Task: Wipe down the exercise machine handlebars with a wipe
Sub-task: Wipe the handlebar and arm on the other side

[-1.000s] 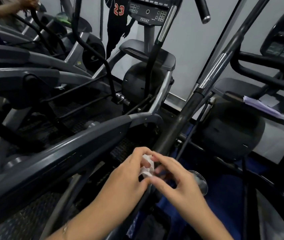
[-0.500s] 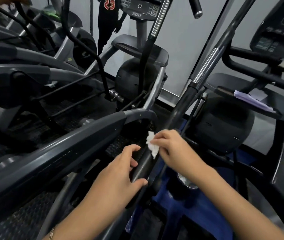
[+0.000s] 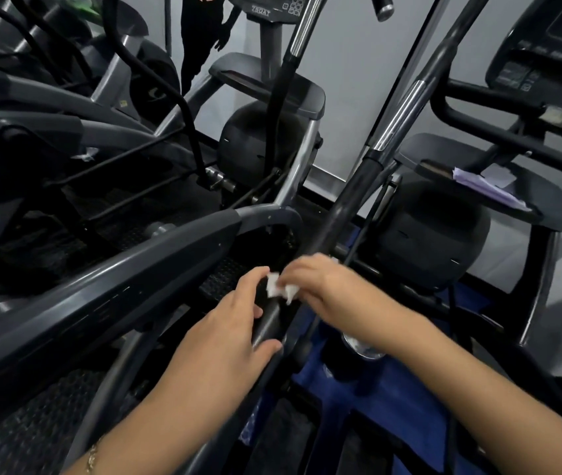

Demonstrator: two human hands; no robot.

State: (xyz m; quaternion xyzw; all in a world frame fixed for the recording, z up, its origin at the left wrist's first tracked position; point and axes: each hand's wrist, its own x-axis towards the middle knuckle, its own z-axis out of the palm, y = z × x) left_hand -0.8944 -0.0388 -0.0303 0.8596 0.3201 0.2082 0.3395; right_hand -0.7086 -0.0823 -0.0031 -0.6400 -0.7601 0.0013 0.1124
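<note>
A long black handlebar [image 3: 348, 204] of an elliptical machine runs diagonally from the lower middle up to the top right, with a chrome sleeve higher up. My right hand [image 3: 324, 286] pinches a small crumpled white wipe [image 3: 279, 289] against the bar. Just below it, my left hand [image 3: 228, 337] wraps around the same bar, thumb on the right side and fingertips close to the wipe.
A grey pedal arm [image 3: 101, 293] crosses at the left. More ellipticals stand behind, with a console [image 3: 269, 5] at the top middle and another console [image 3: 553, 56] at the right. Purple paper [image 3: 485, 186] lies on a shelf. Blue floor matting [image 3: 358, 406] shows below.
A second ago both hands held the wipe together off the bar. The right hand then took the wipe onto the bar, the left hand gripped the bar below, and the wipe has slid slightly down.
</note>
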